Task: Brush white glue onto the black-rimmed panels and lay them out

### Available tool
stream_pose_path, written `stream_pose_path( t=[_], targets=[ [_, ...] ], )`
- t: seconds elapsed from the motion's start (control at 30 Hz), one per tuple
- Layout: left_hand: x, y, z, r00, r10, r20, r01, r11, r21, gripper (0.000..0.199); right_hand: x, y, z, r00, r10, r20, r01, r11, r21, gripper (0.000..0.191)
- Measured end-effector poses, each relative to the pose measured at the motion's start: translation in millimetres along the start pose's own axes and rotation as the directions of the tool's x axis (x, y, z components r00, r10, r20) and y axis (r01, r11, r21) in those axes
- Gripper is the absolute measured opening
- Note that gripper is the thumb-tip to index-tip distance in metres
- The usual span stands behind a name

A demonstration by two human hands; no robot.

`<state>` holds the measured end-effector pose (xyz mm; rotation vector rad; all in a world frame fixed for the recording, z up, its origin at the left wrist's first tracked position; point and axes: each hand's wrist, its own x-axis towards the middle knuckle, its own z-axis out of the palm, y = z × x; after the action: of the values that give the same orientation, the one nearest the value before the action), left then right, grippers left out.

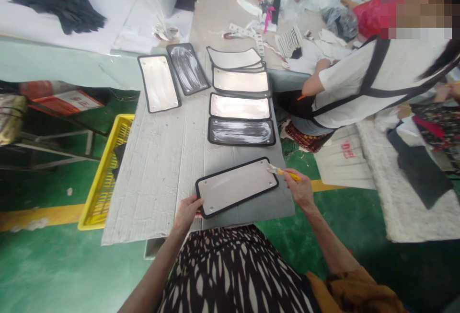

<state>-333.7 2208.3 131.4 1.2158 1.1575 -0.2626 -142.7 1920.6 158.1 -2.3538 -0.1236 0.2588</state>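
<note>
My left hand grips the lower left corner of a pale rectangular panel with a black border and small metal studs in its corners. In my right hand is a paintbrush with a yellow handle; its bristles touch the panel near the upper right corner. Beyond it lies a black panel streaked with white paste. Several pale panels are lined up behind that one. To the left rest another pale panel and a second black panel smeared with white.
Grey cardboard covers the worktable. A yellow plastic basket stands on the floor at the left. Another person works at the right, beside a back table with a black fabric pile and scraps.
</note>
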Motion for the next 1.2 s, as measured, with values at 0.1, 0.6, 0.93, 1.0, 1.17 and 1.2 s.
stream_pose_path(
  t=[0.1, 0.6, 0.93, 1.0, 1.17, 1.2],
  targets=[
    [-0.9, -1.6, 2.4, 1.0, 0.01, -0.013, -0.01, 1.0, -0.012, 0.007, -26.3, -3.0, 9.8, 0.969, -0.227, 0.094, 0.245, 0.91, -0.335, 0.033],
    [-0.1, -7.6, 5.7, 0.999, 0.035, 0.003, -0.035, 0.999, -0.032, 0.016, -113.1, -97.2, 87.5, 0.548, -0.454, 0.703, 0.775, 0.591, -0.223, 0.014],
    [-4.9, -2.6, -5.9, 0.983, 0.023, 0.183, -0.01, 0.997, -0.07, 0.017, -109.0, -99.0, 95.4, 0.751, -0.423, 0.508, 0.298, 0.902, 0.311, 0.025],
    [-7.0, -0.3, -9.0, 0.972, 0.03, 0.232, -0.014, 0.997, -0.071, 0.019, -101.7, -92.6, 96.9, 0.809, -0.247, 0.534, 0.012, 0.915, 0.404, 0.03],
    [-8.3, 0.0, -11.4, 0.963, 0.059, 0.262, -0.044, 0.997, -0.062, 0.021, -71.0, -74.9, 92.6, 0.879, 0.048, 0.474, -0.294, 0.837, 0.462, 0.04],
    [-7.9, -0.5, -11.2, 0.966, 0.062, 0.25, -0.049, 0.997, -0.059, 0.02, -63.8, -70.8, 87.9, 0.892, 0.07, 0.446, -0.295, 0.839, 0.458, 0.041]
  ],
)
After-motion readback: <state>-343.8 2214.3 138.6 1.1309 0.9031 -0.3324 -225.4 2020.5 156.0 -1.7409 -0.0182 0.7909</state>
